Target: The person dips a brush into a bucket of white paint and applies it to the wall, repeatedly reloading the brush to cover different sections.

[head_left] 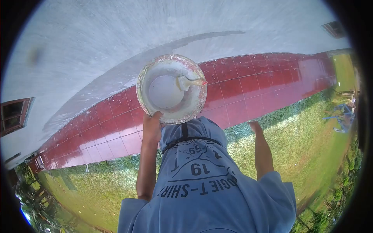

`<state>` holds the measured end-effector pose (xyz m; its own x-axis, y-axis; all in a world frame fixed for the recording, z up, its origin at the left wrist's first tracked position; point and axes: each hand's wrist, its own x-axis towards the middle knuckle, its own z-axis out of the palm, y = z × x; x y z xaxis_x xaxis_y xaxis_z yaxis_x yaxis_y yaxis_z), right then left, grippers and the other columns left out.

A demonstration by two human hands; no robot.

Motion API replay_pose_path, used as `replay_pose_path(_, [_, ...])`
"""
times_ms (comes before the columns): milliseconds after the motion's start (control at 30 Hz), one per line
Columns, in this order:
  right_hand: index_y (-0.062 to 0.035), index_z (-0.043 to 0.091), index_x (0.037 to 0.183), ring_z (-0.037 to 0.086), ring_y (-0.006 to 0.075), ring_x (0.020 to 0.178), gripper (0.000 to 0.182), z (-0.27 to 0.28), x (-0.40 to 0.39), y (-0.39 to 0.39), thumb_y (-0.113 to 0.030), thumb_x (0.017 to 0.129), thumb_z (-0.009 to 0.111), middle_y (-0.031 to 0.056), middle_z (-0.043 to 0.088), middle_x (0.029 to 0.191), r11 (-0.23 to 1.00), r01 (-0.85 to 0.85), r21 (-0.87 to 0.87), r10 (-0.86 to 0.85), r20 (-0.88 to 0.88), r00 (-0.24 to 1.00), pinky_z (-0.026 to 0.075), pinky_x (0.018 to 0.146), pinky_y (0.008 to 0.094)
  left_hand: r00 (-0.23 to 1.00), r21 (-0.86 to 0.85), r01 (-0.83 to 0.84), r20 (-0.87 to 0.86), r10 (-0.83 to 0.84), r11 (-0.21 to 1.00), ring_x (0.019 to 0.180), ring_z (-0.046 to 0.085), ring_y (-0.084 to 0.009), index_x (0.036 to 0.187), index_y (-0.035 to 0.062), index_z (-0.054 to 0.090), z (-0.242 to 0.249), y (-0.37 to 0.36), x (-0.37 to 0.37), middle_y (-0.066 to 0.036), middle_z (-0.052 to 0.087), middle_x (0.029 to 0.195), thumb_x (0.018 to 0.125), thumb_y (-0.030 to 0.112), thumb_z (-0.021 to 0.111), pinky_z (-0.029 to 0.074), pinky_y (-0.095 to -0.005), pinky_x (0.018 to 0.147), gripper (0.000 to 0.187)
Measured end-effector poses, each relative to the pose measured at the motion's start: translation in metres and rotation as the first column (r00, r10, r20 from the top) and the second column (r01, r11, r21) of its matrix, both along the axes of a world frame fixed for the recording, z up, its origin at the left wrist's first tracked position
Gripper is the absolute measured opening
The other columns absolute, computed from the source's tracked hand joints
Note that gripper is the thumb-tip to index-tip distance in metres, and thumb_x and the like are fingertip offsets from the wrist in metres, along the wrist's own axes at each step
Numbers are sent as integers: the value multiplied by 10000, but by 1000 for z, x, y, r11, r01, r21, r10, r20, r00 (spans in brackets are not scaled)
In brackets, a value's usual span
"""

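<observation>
My left hand (pixel 154 126) grips the near rim of a round, paint-crusted basin (pixel 171 115), its thumb over the edge and the other fingers hidden underneath. White liquid that looks like paint (pixel 166 91) lies in the bottom. A paintbrush (pixel 188 82) rests inside the basin, its bristle end towards the liquid and its red-tipped handle against the right side. Away from the basin, my right hand (pixel 254 126) hangs low at my right side over the grass edge. Its fingers are too small and turned away to make out.
A pale wall (pixel 97 42) with a darker, wet-looking band rises ahead. Along its foot runs a red tiled ledge (pixel 248 83) with white specks. Grass (pixel 272 143) lies on my side of it. Windows (pixel 15 113) stand at left and far right; blue items (pixel 342 116) lie at right.
</observation>
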<state>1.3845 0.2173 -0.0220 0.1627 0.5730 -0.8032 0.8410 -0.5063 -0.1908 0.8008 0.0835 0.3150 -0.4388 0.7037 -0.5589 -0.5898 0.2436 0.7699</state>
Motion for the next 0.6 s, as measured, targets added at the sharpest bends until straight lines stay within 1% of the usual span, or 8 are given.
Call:
replay_pose_path(33, [-78,653,1185,669,295,994,391,5,-12,-34,-358,912,642,162,688,1127,946,172,-276,-201,-79,976,522,737,435,1000,-7,-18,12,18,1000,992,678,-344,1317,-72,418,1,1,0,-217,601,1177,832,-35,488,632,-446,774,491])
replay_pose_path(167, [-4,656,1110,657,268,749,391,34,-92,-122,-339,908,676,131,699,868,887,60,-457,-92,-49,994,530,605,396,1000,14,-1,-24,1,1000,1076,642,-341,1345,-60,398,12,1,4,-208,573,1231,860,-40,495,610,-463,834,495])
replay_pose_path(233, [-1,670,1045,656,251,747,292,-108,-56,-170,-253,896,678,117,673,857,876,105,-472,-281,-319,905,526,571,362,999,1,-15,-31,15,1000,1067,643,-342,1308,-73,429,14,1,7,-213,577,1218,859,-46,497,602,-463,858,455])
replay_pose_path(333, [-33,704,1026,686,252,746,217,-2,-132,-137,-153,864,624,139,700,929,933,-251,-257,161,-325,932,526,578,412,992,-37,80,-93,-84,996,1063,645,-340,1293,-75,439,-3,-10,1,-212,579,1223,862,-33,509,596,-442,844,439])
replay_pose_path(367, [-27,713,1034,707,288,829,290,-46,-122,-136,-208,813,660,167,711,1008,916,-390,-92,299,-493,817,549,677,454,953,-67,157,-253,-169,985,1052,649,-339,1289,-73,442,-8,-16,-4,-206,582,1222,861,-22,518,592,-436,834,438])
replay_pose_path(467, [-56,721,1060,691,329,974,357,40,-169,-59,-218,743,691,171,708,1072,767,-639,-55,631,-116,767,548,797,443,951,-125,181,-228,-206,975,1099,618,-337,1302,-72,434,2,-13,-7,-197,551,1261,844,-12,534,563,-453,861,473])
replay_pose_path(500, [-61,715,1067,685,328,995,354,126,-198,-23,-207,747,677,180,700,1082,783,-615,-96,614,-34,788,545,798,439,995,-79,73,-59,-78,994,1126,601,-341,1310,-79,424,6,-7,-2,-200,536,1275,839,-17,529,556,-470,887,487])
replay_pose_path(600, [-45,675,1082,677,340,916,323,99,-202,57,-214,809,640,188,685,1032,783,-439,441,558,-185,809,534,751,442,984,-158,109,-122,-129,981,1158,577,-357,1331,-106,387,15,-4,-9,-207,521,1277,842,-18,503,553,-499,941,510])
